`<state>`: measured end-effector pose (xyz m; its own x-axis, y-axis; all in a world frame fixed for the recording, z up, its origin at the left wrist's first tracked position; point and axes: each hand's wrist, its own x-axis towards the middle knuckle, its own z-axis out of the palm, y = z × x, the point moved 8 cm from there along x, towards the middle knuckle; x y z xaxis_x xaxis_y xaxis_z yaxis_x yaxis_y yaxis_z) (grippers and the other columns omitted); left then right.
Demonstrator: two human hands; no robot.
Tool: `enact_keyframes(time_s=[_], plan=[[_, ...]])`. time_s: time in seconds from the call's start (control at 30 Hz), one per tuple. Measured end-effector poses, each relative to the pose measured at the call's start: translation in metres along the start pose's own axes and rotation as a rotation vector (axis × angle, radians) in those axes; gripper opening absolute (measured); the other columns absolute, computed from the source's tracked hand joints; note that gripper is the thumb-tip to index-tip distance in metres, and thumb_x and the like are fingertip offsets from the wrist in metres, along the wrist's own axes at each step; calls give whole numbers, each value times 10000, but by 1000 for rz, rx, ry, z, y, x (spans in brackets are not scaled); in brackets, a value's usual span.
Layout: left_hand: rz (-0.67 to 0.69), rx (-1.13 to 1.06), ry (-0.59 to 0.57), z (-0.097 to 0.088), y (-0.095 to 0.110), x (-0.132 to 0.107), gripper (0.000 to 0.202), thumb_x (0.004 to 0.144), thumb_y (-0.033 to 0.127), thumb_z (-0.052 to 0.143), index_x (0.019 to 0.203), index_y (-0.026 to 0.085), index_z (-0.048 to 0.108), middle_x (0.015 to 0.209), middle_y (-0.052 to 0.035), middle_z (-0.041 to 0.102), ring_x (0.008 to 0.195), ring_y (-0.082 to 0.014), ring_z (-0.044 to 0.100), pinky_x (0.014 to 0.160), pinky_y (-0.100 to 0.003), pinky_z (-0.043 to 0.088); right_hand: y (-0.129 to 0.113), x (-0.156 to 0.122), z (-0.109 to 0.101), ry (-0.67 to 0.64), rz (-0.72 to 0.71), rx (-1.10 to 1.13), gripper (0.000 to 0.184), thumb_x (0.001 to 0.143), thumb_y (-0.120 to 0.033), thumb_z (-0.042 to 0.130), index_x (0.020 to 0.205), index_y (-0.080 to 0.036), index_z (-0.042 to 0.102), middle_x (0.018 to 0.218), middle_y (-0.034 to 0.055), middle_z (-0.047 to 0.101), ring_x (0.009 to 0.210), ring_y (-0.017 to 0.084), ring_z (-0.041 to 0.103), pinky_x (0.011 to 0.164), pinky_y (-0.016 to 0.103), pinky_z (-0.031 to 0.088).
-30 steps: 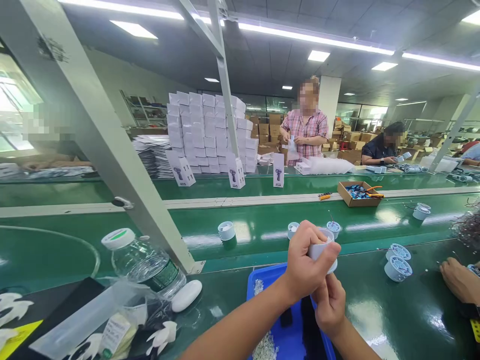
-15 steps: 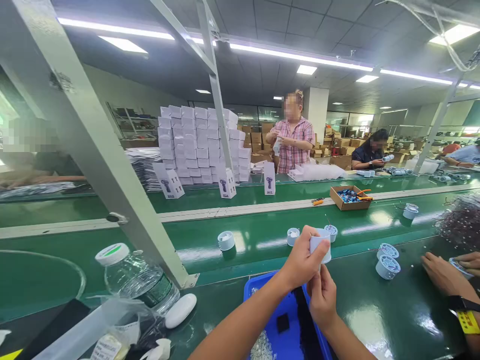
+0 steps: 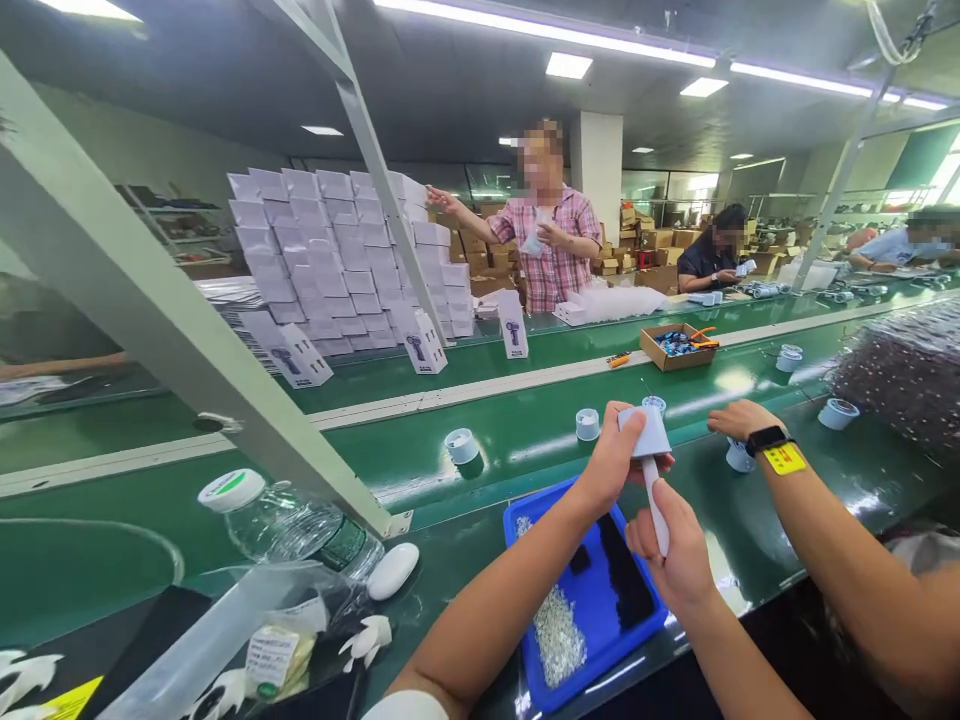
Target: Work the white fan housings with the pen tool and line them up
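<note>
Brace the pale blue housing (image 3: 649, 430) in the curled left hand (image 3: 610, 462), one o'clock from the blue tray (image 3: 592, 600), and work the white stick (image 3: 658, 522) at its six o'clock straight, pinched in the right hand (image 3: 684, 555).

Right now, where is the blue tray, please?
The blue tray lies on the green table, low and right of centre in the head view, partly beneath the left forearm.

the head view looks forward and down across the near bench (image 3: 457, 550)
</note>
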<state>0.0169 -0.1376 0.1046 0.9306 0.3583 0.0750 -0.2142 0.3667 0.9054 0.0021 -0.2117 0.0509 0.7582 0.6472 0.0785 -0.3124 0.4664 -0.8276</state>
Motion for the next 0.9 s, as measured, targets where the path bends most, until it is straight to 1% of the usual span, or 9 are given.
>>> enact_keyframes(time_s=[0.07, 0.17, 0.23, 0.37, 0.47, 0.57, 0.63, 0.73, 0.9], plan=[[-91, -114, 34, 1, -2, -4, 582, 684, 666, 690, 943, 230, 403, 714, 13, 661, 510, -164, 651, 363, -174, 376, -4, -11, 6, -17, 99, 65, 461, 742, -619, 706, 679, -201, 522, 299, -113, 312, 319, 50, 199, 402, 228, 214], [-308, -233, 50, 6, -10, -12, 489, 841, 607, 545, 959, 133, 526, 687, -77, 675, 526, -165, 652, 371, -180, 365, -10, -23, 11, -50, 189, 129, 394, 750, -555, 725, 744, -186, 589, 303, -112, 320, 317, 50, 196, 406, 233, 192], [-353, -240, 53, 7, -9, -16, 492, 887, 576, 490, 970, 97, 561, 680, -101, 679, 529, -165, 651, 388, -190, 386, -13, -28, 11, -63, 208, 148, 361, 757, -522, 728, 758, -181, 609, 307, -109, 327, 318, 50, 200, 410, 237, 186], [-184, -149, 40, 10, 1, -22, 392, 864, 512, 577, 1039, 174, 481, 705, -45, 684, 517, -153, 654, 427, -190, 442, -15, -32, 14, -74, 212, 186, 329, 768, -497, 720, 789, -178, 644, 300, -114, 316, 306, 47, 191, 407, 238, 184], [-92, -112, 22, 14, 3, -26, 410, 822, 529, 633, 989, 232, 404, 681, 13, 654, 501, -153, 649, 400, -166, 416, -16, -34, 17, -63, 197, 223, 338, 736, -498, 748, 795, -177, 662, 296, -118, 316, 298, 41, 178, 400, 232, 180], [-40, -168, 82, 9, 9, -26, 330, 862, 474, 607, 946, 238, 393, 667, 32, 631, 508, -143, 647, 434, -173, 445, -14, -38, 19, -73, 228, 219, 383, 706, -524, 769, 821, -171, 674, 294, -120, 323, 298, 39, 165, 391, 223, 162], [-10, -250, 152, 1, 17, -24, 211, 917, 396, 535, 931, 216, 423, 675, 15, 633, 536, -147, 656, 522, -229, 519, -12, -41, 18, -83, 251, 204, 405, 719, -533, 759, 876, -168, 684, 297, -121, 326, 302, 40, 156, 389, 218, 158], [-44, -366, 221, -9, 27, -22, 187, 949, 334, 456, 896, 161, 502, 664, -35, 634, 584, -178, 672, 629, -299, 560, -13, -45, 13, -81, 240, 191, 411, 745, -527, 740, 932, -163, 693, 301, -123, 322, 311, 40, 143, 394, 214, 172], [-125, -488, 238, -14, 33, -22, 214, 927, 295, 483, 837, 132, 589, 707, -78, 652, 606, -183, 641, 592, -306, 528, -18, -50, 10, -82, 209, 149, 416, 754, -552, 717, 919, -170, 699, 308, -123, 293, 324, 42, 127, 406, 222, 194]])
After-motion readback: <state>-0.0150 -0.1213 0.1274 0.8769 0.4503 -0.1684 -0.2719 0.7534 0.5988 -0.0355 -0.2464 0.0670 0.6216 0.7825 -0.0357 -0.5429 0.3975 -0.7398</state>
